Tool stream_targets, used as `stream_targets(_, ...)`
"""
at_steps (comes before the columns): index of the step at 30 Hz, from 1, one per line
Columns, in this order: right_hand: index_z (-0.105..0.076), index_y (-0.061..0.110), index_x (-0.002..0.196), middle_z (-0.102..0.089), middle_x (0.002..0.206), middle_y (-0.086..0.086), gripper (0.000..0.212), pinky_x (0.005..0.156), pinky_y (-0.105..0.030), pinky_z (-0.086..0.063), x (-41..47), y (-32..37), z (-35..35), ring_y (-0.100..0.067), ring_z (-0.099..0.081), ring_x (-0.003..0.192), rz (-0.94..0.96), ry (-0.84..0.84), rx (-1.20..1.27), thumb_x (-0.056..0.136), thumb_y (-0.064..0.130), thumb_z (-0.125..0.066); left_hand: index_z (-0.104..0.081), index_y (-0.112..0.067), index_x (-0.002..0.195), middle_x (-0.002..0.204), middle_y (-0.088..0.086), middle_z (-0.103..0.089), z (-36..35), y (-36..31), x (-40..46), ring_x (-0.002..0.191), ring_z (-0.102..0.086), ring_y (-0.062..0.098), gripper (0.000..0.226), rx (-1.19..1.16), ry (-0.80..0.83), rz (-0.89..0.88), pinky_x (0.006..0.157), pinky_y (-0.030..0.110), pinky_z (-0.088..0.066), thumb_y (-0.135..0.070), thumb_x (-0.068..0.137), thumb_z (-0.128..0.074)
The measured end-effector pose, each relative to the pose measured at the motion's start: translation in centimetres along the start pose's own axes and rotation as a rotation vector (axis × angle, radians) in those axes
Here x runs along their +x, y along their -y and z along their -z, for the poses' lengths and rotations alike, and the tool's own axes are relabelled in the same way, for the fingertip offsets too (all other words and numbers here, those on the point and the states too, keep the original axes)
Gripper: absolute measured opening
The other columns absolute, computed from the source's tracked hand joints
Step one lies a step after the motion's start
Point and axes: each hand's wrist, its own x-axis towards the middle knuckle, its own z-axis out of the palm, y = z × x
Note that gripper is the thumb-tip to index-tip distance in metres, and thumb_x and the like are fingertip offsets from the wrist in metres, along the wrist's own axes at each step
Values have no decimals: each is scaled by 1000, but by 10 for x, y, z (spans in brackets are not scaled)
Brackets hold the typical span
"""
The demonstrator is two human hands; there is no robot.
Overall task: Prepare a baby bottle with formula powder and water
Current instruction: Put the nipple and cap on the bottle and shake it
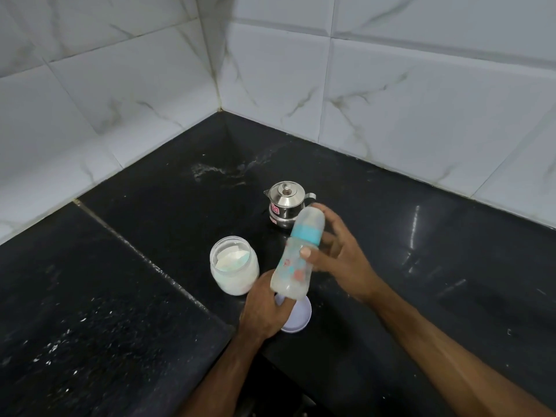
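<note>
The baby bottle [296,254] is held tilted above the black tabletop [421,266], its capped top leaning away toward the small steel kettle [285,204]. The left hand [264,311] wraps its grip around the bottle's base, fingers curled under it, while the right hand [337,260] holds the middle with the thumb pressed on the near side and the fingers behind, partly blurred.

The bottle looks like thin, cloudy plastic, so it is probably light and fairly stiff, not fragile, though smooth enough to slip if wet. The waist below the blue collar [307,233] seems the safest place to hold it; the collar itself is likely the part to twist for opening. The clear dome cap above it may pop off under a squeeze.

It is a narrow, translucent bottle with small reddish and blue prints on its side. Whether it holds anything cannot be told.

Just beside it on the left stands an open jar [234,267] of white powder, and a pale lid [296,316] lies under the hands.
</note>
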Motion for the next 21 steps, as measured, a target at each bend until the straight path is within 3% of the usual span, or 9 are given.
stream_targets(3,-34,25,143,-59,127,-11,74,78,-46,-58,12,7,11,-33,-62,115,40,-255,252,80,14,-72,-64,-18,117,112,-12,-65,1,-4,-1,104,-58,1,37,59,-1,-24,91,19,-45,-40,88,-57)
stream_targets(5,-34,26,143,-59,127,-13,71,80,-48,-57,15,9,12,-33,-62,114,58,-332,346,82,17,-71,-64,-19,121,119,-13,-64,3,-4,-1,111,-56,0,41,65,14,-12,97,20,-44,-41,88,-56)
stream_targets(10,-35,27,141,-60,125,-10,76,77,-43,-58,-6,-7,-10,-30,-65,109,-30,0,74,78,7,-70,-56,-28,108,101,-14,-61,3,-5,-4,96,-57,4,28,48,-3,63,92,24,-46,-26,84,-71)
stream_targets(13,-37,27,141,-62,122,-10,73,76,-47,-58,5,0,0,-29,-66,108,0,-225,274,77,13,-71,-63,-17,117,111,-9,-64,1,-3,-2,102,-56,2,39,68,6,2,94,21,-46,-41,86,-59)
stream_targets(15,-35,26,142,-64,117,-7,74,76,-47,-58,8,2,7,-27,-66,106,19,-308,342,78,16,-69,-64,-19,120,116,-11,-65,2,-2,-1,107,-57,0,40,61,15,-6,94,17,-43,-41,88,-57)
stream_targets(19,-34,27,141,-63,118,-6,77,74,-41,-59,-10,-2,-1,-29,-66,106,-31,-16,41,75,7,-70,-63,-13,119,115,-1,-67,2,1,1,105,-63,11,33,13,48,0,93,26,-50,-25,89,-69)
stream_targets(21,-35,25,141,-63,118,-6,77,73,-38,-59,-7,1,5,-27,-67,105,6,-88,64,75,7,-70,-64,-16,118,113,-7,-66,1,3,2,105,-62,7,32,14,37,-20,92,20,-47,-30,89,-65)
